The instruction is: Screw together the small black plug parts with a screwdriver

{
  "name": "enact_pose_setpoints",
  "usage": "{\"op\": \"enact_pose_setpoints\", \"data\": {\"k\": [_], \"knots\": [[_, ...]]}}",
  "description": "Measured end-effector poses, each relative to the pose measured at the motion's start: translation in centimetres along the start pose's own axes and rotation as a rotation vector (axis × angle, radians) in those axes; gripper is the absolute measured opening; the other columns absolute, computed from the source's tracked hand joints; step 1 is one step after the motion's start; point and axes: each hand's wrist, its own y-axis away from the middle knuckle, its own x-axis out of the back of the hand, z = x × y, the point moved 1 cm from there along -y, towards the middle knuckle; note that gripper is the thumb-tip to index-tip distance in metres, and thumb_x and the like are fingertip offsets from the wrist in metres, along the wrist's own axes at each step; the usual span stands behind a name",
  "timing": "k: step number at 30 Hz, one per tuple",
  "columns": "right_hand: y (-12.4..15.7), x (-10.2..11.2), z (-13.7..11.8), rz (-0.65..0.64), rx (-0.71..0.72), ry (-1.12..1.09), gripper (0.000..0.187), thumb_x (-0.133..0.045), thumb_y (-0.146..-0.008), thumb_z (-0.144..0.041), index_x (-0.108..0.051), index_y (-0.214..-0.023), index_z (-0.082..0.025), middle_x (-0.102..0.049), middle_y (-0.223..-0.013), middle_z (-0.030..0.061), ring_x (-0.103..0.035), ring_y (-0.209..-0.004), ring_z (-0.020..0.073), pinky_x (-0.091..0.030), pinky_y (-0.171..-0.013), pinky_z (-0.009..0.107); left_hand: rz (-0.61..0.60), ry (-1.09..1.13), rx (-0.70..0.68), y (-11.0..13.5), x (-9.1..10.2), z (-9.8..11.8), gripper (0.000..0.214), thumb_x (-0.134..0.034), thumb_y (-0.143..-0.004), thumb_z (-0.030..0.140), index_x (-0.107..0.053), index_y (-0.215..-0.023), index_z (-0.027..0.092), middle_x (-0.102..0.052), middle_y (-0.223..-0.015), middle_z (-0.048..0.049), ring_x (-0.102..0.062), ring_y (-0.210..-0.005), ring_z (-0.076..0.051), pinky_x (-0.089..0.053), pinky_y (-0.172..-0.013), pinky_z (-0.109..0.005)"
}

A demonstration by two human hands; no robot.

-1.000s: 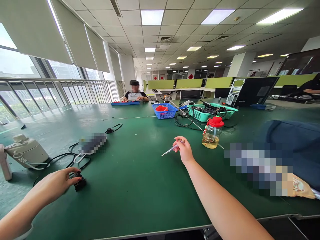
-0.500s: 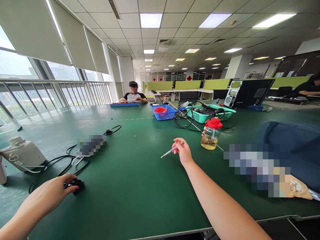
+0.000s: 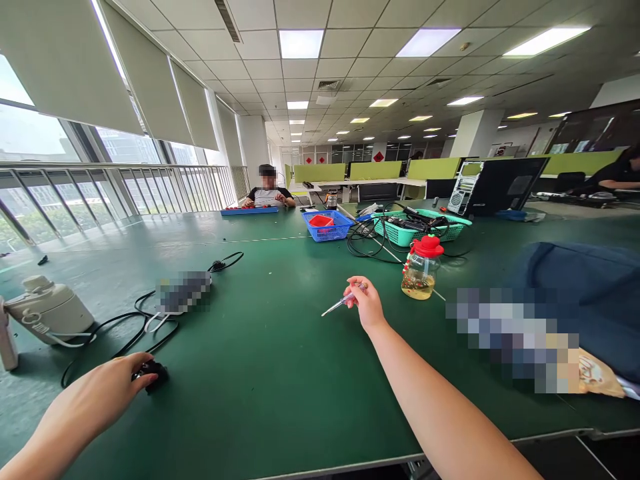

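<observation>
My right hand (image 3: pixel 367 303) is stretched out over the middle of the green table (image 3: pixel 280 373), fingers pinched round a thin screwdriver (image 3: pixel 339 303) with a clear handle, its metal tip pointing left. My left hand (image 3: pixel 107 390) lies low at the near left, fingers curled over a small black plug (image 3: pixel 153 373) at the end of a black cable (image 3: pixel 125 333). The plug rests on the table top under my fingertips.
A cream-coloured jug (image 3: pixel 47 310) lies at the far left. A glass jar with a red lid (image 3: pixel 421 272) stands right of my right hand. Further back are a blue basket (image 3: pixel 327 223), a teal basket of cables (image 3: pixel 423 225) and a seated person (image 3: pixel 269 190). A dark blue bag (image 3: pixel 585 293) lies right.
My left hand has drawn the black plug a little nearer and to the left. My right hand with the screwdriver has hardly moved.
</observation>
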Motion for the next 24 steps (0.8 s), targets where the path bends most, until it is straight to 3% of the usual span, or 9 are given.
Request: {"op": "enact_pose_setpoints", "data": {"k": [15, 24], "knots": [[-0.1, 0.0, 0.1, -0.001, 0.001, 0.003, 0.019, -0.061, -0.074, -0.035, -0.055, -0.086, -0.021, -0.059, -0.060, -0.0049, -0.047, -0.040, 0.0092, -0.043, -0.046, 0.027, 0.002, 0.009, 0.034, -0.5, 0.4, -0.5, 0.058, -0.037, -0.080, 0.056, -0.066, -0.114, 0.019, -0.072, -0.107, -0.0119, -0.065, -0.098, -0.032, -0.046, -0.086, -0.041], [0.0, -0.2, -0.2, -0.003, 0.001, 0.014, 0.021, -0.062, -0.073, -0.036, -0.055, -0.085, -0.021, -0.059, -0.059, -0.0050, -0.048, -0.040, 0.0098, -0.042, -0.045, 0.027, -0.078, 0.126, 0.094, -0.6, 1.9, -0.7, 0.059, -0.039, -0.076, 0.058, -0.070, -0.107, 0.018, -0.075, -0.098, -0.0075, -0.068, -0.091, -0.027, -0.049, -0.080, -0.032]]}}
